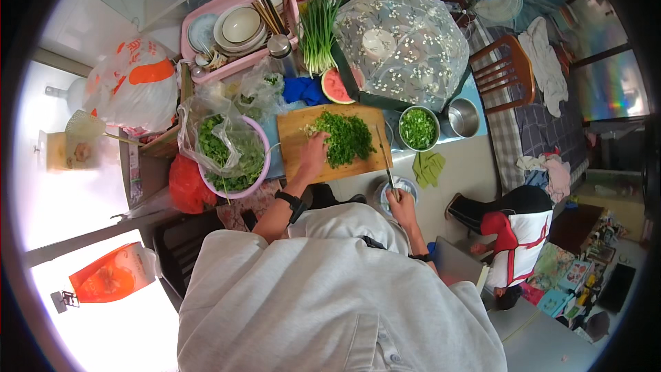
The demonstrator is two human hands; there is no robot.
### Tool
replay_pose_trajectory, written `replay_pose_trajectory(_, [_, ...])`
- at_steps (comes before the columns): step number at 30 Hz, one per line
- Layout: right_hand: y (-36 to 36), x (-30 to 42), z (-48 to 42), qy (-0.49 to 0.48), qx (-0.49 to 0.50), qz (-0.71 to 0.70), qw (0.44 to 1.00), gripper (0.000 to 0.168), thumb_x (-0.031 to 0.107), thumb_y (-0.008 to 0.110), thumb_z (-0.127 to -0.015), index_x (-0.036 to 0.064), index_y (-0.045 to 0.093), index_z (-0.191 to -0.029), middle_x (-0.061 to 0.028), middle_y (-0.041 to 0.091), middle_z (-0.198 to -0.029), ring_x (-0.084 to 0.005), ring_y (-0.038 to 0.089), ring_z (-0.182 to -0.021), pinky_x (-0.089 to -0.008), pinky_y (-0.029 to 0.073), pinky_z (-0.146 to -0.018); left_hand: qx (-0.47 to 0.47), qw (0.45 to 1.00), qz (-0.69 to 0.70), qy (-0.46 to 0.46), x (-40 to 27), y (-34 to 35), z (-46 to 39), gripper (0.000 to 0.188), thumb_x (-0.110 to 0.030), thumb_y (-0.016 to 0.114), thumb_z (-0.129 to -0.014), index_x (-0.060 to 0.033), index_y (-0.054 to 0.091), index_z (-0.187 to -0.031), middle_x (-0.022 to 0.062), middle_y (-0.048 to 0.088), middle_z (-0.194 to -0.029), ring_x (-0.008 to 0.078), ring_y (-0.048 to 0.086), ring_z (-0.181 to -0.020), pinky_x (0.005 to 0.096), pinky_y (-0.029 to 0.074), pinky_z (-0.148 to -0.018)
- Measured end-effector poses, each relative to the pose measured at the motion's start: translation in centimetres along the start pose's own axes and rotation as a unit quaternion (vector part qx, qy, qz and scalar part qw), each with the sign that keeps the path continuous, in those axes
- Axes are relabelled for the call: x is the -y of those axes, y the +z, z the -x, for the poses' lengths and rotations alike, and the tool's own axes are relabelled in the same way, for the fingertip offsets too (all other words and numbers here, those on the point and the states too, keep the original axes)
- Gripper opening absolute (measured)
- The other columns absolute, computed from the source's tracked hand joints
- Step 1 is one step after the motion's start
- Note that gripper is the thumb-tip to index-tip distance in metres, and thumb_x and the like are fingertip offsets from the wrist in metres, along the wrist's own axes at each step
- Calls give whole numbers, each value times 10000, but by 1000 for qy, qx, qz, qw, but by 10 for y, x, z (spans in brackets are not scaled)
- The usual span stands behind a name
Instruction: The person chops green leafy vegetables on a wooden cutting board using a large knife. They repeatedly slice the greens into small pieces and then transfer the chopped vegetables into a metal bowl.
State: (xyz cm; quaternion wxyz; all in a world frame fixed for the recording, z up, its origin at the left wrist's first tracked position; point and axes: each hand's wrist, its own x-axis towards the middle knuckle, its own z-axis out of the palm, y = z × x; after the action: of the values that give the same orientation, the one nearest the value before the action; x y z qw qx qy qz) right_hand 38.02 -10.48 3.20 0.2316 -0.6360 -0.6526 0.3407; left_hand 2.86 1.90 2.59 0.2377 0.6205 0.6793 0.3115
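A heap of chopped green herbs (345,140) lies on a wooden cutting board (299,163). My left hand (313,155) rests at the heap's left side, its fingertips touching the edge of the greens and some pale bits. My right hand (402,204) grips the handle of a kitchen knife (384,157), whose blade lies over the board's right edge, pointing away from me. A metal bowl of chopped greens (418,129) is right of the board. Left of it, a purple-rimmed basin (266,152) holds leafy herbs partly under a plastic bag.
Beyond the board are a cut watermelon (336,87), spring onions (317,36), a pink dish rack (232,2) and a mesh food cover (403,46). An empty steel pot (463,118) stands right. A bin (408,186) is below the knife. Another person (516,237) is at the right.
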Motion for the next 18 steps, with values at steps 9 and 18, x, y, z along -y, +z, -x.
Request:
replay_pose_trajectory(9, [0,-12,6,30,-18,54,998,414,355,709,-1011,-17,649,-839,-28,542,-623,-113,496,-560,-361,414,-531,78,995,-33,-42,-22,-13,8,283,-297,669,-1039,-51,686,-902,135,703,-852,370,688,-801,522,531,-742])
replay_pose_trajectory(18, [-12,34,3,116,3,-74,991,411,309,719,-1007,-15,630,-771,-29,505,-580,-107,466,-546,-375,387,-519,163,966,-141,-145,0,-4,7,237,-301,640,-1045,-98,738,-1117,143,754,-873,393,718,-877,541,553,-783])
